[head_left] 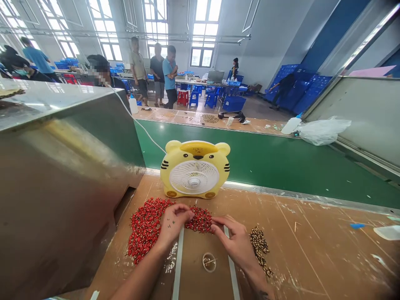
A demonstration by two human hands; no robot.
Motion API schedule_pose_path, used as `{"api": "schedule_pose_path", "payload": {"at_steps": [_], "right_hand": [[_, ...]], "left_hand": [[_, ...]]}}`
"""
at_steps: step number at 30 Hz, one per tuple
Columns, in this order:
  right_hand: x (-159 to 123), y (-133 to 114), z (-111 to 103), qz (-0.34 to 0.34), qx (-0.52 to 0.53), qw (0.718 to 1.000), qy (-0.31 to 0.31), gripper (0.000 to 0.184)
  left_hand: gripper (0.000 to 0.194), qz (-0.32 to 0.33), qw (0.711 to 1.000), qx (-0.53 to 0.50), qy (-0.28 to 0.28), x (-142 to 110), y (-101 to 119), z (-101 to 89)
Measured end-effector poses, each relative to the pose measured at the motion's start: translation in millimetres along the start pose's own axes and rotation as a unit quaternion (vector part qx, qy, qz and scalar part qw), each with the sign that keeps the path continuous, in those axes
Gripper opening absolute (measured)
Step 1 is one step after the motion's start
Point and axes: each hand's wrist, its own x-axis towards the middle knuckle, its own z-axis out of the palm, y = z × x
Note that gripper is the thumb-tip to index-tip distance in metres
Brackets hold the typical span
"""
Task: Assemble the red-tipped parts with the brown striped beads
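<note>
A heap of small red parts (146,225) lies on the brown table in front of me. My left hand (173,223) rests on the heap, fingers curled and pinched at its right part. My right hand (236,239) reaches in from the right, its fingertips touching the edge of the red parts and pressed together. To the right of that hand lies a smaller pile of dark and pale parts (260,249). A small clear ring (209,262) sits on the table between my wrists, flanked by two white strips (178,266).
A yellow tiger-shaped desk fan (195,168) stands just behind the red heap, its white cable running back left. A large metal housing (59,166) fills the left. A green conveyor belt (281,162) crosses behind. Several people stand far back.
</note>
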Motion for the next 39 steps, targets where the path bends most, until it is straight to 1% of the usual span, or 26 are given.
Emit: {"api": "schedule_pose_path", "payload": {"at_steps": [1,2,4,6,9,10,12,14,15,16,18,20,22,23,25,26,28,31,34,39], "right_hand": [[-0.8,0.9,-3.4,-0.001,0.01,1.0,0.004,0.019],[-1.7,1.6,-5.8,-0.002,0.018,1.0,0.005,0.019],[-3.9,3.7,-8.2,-0.005,0.026,1.0,0.005,0.019],[-5.8,7.2,-7.6,-0.004,0.03,1.0,0.002,0.019],[-7.1,14.8,-4.0,0.004,0.037,0.999,-0.007,0.019],[-7.2,17.5,-2.8,0.007,0.039,0.999,-0.009,0.02],[-7.1,22.6,-1.1,0.014,0.042,0.999,-0.012,0.02],[-6.8,27.2,-0.9,0.019,0.038,0.999,-0.011,0.021],[-6.7,29.3,-1.1,0.022,0.033,0.999,-0.009,0.022],[-6.5,31.2,-1.4,0.026,0.025,0.999,-0.005,0.022],[-5.9,34.0,-1.7,0.033,0.003,0.999,0.002,0.024],[-5.1,35.4,-1.1,0.035,-0.02,0.999,0.006,0.024],[-4.0,35.5,-0.3,0.028,-0.04,0.999,0.004,0.024],[-3.5,35.2,-0.2,0.023,-0.051,0.998,0.001,0.024],[-2.2,33.9,-1.1,0.023,-0.079,0.997,-0.002,0.024],[-1.3,33.2,-1.8,0.03,-0.098,0.995,-0.006,0.024],[1.2,31.6,-3.3,0.059,-0.143,0.987,-0.03,0.024],[7.6,30.1,-3.0,0.092,-0.205,0.971,-0.088,0.026],[16.0,30.9,-0.5,0.094,-0.235,0.961,-0.112,0.027],[28.9,33.4,-0.9,0.078,-0.269,0.947,-0.156,0.024]], "left_hand": [[0.02,0.014,0.998,-0.047,0.028,6.4,6.7,1.8],[0.024,0.026,0.996,-0.07,0.042,11.6,12.2,2.7],[0.03,0.036,0.994,-0.086,0.061,16.7,17.0,1.1],[0.033,0.03,0.993,-0.085,0.082,14.2,13.3,-4.0],[0.03,0.025,0.991,-0.07,0.111,3.5,0.9,-13.7],[0.028,0.023,0.992,-0.056,0.107,0.3,-2.3,-16.6],[0.022,0.012,0.997,-0.003,0.081,-3.4,-5.3,-22.2],[0.014,0.013,0.993,0.101,0.051,-3.1,-3.6,-27.6],[0.011,0.031,0.984,0.173,0.042,-1.9,-1.7,-29.9],[0.012,0.06,0.966,0.251,0.034,-0.4,0.6,-31.5],[0.019,0.13,0.909,0.396,0.003,3.0,4.4,-31.6],[0.029,0.18,0.849,0.494,-0.051,6.2,5.7,-26.8],[0.037,0.195,0.803,0.553,-0.104,9.4,4.5,-18.5],[0.038,0.197,0.786,0.574,-0.119,11.1,3.3,-14.0],[0.037,0.197,0.762,0.603,-0.132,14.2,0.8,-6.1],[0.036,0.198,0.755,0.611,-0.132,15.4,-0.3,-2.9],[0.034,0.204,0.747,0.621,-0.126,16.6,-2.4,1.6],[0.034,0.213,0.74,0.627,-0.117,15.2,-6.5,4.5],[0.036,0.221,0.743,0.622,-0.111,12.5,-11.6,2.8],[0.036,0.232,0.762,0.594,-0.111,9.5,-15.4,-4.7]]}}
